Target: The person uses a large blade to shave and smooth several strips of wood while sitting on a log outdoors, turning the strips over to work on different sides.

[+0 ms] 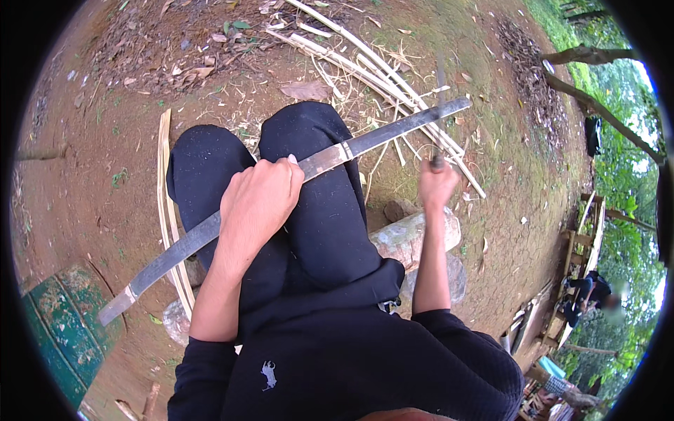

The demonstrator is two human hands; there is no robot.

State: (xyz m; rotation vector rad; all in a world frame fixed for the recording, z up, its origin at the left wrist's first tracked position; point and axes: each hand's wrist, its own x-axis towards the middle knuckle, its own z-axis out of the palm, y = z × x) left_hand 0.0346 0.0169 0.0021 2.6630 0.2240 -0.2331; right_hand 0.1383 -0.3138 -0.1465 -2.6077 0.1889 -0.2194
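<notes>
A long, dark grey split bamboo strip [407, 125] with pale joints lies slantwise across my thighs, from lower left to upper right. My left hand [260, 198] is closed around its middle, above my knees. To the right, my right hand [437, 185] grips the dark handle of a knife. Its long thin blade [440, 77] points away from me and is blurred. The blade crosses the strip near its far right end; I cannot tell whether they touch.
Pale split bamboo strips [372, 74] and shavings lie on the dirt ahead. More strips [167, 189] stand beside my left knee. A log [411, 235] is at my right, a green panel [67, 330] at lower left. Another person [588, 295] is far right, near wooden benches.
</notes>
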